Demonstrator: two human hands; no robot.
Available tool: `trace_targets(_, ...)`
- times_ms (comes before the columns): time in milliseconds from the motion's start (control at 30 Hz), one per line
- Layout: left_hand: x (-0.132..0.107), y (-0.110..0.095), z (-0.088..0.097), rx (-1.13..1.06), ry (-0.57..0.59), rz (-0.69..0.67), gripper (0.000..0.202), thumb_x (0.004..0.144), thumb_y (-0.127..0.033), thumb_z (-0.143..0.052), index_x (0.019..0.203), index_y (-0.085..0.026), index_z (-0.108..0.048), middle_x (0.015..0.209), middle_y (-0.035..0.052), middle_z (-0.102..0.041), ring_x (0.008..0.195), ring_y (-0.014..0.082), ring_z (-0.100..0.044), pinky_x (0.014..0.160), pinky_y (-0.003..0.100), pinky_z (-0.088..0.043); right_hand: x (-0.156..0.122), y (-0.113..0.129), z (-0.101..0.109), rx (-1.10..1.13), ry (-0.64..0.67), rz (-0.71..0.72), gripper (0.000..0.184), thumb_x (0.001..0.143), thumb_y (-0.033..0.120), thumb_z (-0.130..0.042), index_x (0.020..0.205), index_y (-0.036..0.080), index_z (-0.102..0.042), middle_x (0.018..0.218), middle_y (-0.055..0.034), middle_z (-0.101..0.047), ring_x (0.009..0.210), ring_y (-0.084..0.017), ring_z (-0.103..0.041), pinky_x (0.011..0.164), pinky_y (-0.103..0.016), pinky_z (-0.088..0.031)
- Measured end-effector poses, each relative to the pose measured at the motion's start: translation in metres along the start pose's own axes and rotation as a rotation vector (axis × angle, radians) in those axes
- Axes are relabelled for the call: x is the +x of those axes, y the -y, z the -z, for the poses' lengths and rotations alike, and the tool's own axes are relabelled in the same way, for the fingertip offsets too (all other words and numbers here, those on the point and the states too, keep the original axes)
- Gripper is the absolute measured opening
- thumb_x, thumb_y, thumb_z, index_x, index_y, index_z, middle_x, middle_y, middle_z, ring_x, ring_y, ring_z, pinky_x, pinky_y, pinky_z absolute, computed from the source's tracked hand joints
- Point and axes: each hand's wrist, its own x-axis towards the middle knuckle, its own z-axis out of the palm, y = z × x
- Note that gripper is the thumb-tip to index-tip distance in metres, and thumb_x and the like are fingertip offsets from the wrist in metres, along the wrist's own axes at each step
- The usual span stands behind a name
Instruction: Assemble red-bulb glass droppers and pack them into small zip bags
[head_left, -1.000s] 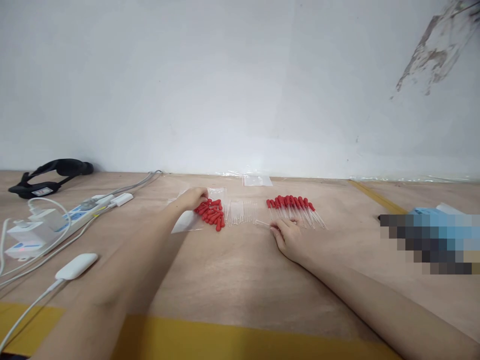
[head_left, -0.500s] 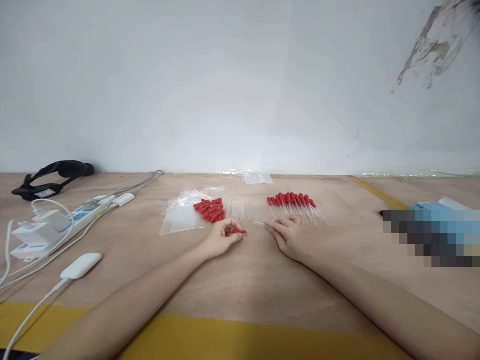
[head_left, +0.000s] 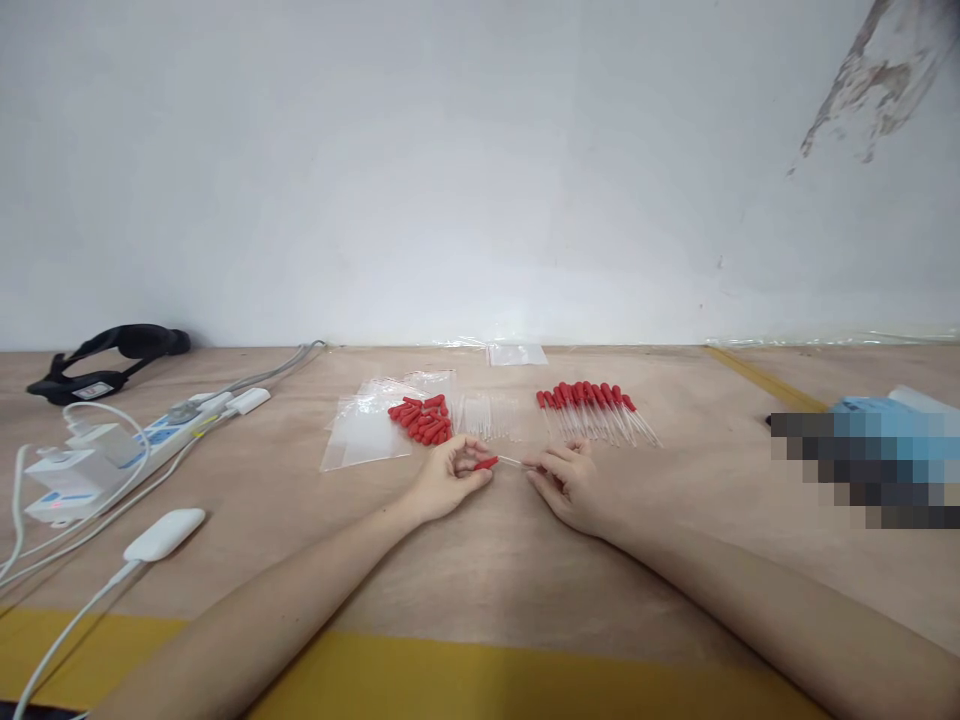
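Observation:
Between its thumb and fingers, my left hand (head_left: 448, 482) pinches a red rubber bulb (head_left: 487, 463). My right hand (head_left: 574, 487) grips a thin clear dropper tube (head_left: 511, 461) whose left end meets the bulb's open end. How far the tube sits inside the bulb cannot be made out. Beyond my left hand is a pile of loose red bulbs (head_left: 421, 420), lying on clear plastic bags (head_left: 365, 440). Several bare tubes (head_left: 484, 415) lie side by side in the middle. Behind my right hand rests a row of droppers with red bulbs fitted (head_left: 592, 402).
A power strip (head_left: 161, 432) with chargers and cables stands on the left, near a white plugged-in case (head_left: 165, 535) and a black strap-like headset (head_left: 112, 362). A small clear bag (head_left: 517, 355) lies by the wall. A blue item (head_left: 870, 430), partly pixelated, is at the right.
My right hand has moved slightly left and down, bringing the tube's end to the bulb. The gap between them has closed. The view has shifted a little.

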Motion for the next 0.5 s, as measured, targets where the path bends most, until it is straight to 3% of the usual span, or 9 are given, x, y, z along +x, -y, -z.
trace_targets(100, 0.0010, 0.0027, -0.0003, 0.079, -0.020, 0.000, 0.026, 0.069, -0.024, -0.064, 0.091, -0.013, -0.057, 0.092, 0.0076, -0.063, 0.082, 0.0155, -0.061, 0.076, 0.028, -0.047, -0.0004, 0.0014, -0.0040, 0.039, 0.029, -0.003, 0.019, 0.085, 0.025, -0.042, 0.088, 0.018, -0.060, 0.069, 0.0000, -0.061, 0.059, -0.009, -0.051, 0.074, -0.031, -0.028)
trace_targets(333, -0.0013, -0.0013, -0.0015, 0.121, 0.027, -0.033, 0.022, 0.074, -0.033, -0.059, 0.083, -0.013, -0.061, 0.077, 0.0045, -0.064, 0.071, 0.0147, -0.060, 0.066, 0.025, -0.047, 0.0001, 0.0048, -0.0085, 0.090, 0.085, -0.049, 0.018, 0.084, 0.028, -0.046, 0.075, 0.017, -0.057, 0.064, 0.0020, -0.057, 0.058, -0.009, -0.048, 0.069, -0.029, -0.028)
trace_targets(500, -0.0042, -0.0033, -0.0001, 0.171, 0.042, -0.073, 0.021, 0.076, -0.032, -0.057, 0.081, -0.013, -0.062, 0.068, 0.0023, -0.062, 0.063, 0.0125, -0.056, 0.060, 0.023, -0.045, 0.0019, 0.0014, -0.0029, 0.123, 0.154, -0.049, 0.018, 0.085, 0.030, -0.046, 0.083, 0.021, -0.062, 0.066, 0.0024, -0.060, 0.059, -0.009, -0.049, 0.072, -0.030, -0.027)
